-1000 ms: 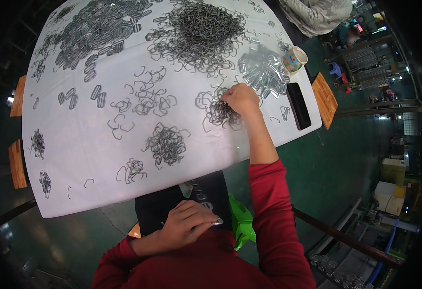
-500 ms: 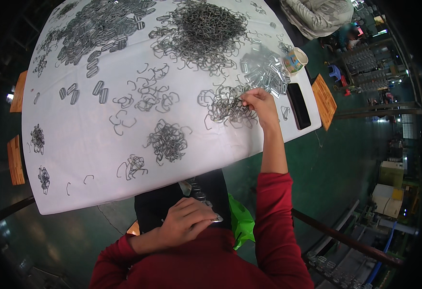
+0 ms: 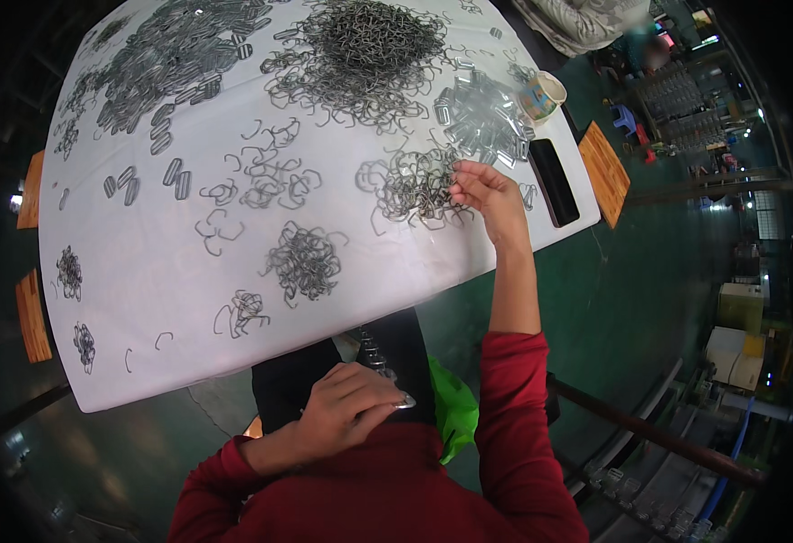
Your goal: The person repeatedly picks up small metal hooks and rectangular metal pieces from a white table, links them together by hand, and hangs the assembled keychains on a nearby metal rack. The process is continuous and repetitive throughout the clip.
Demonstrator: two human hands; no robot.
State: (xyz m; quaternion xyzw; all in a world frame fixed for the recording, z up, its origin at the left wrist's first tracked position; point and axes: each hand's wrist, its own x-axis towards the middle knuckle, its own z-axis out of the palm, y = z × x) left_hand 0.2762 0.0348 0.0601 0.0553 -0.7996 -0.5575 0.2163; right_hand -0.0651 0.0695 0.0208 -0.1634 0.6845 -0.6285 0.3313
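Observation:
Over my lap, my left hand (image 3: 346, 405) is closed around a shiny metal piece (image 3: 404, 401) whose end juts out past the fingers. A strand of linked metal pieces (image 3: 374, 351) lies on the dark trousers just beyond that hand. My right hand (image 3: 494, 201) is at the right side of the table, fingertips pinched together at the edge of a small pile of bent wire hooks (image 3: 414, 188). What the pinch holds is too small to make out. Just beyond lies a heap of flat, shiny metal buckles (image 3: 485, 116).
On the white-covered table (image 3: 161, 290) are a large hook heap (image 3: 374, 45), a heap of oval slotted buckles (image 3: 175, 59) and a smaller hook pile (image 3: 304, 262). A black phone-like slab (image 3: 554, 183) and a paper cup (image 3: 542, 96) stand at the right. A green bag (image 3: 453, 412) hangs beside my lap.
The view has shifted slightly, so the table sits a little further left and up. My right hand's fingers have moved slightly at the hook pile. My left hand keeps its hold.

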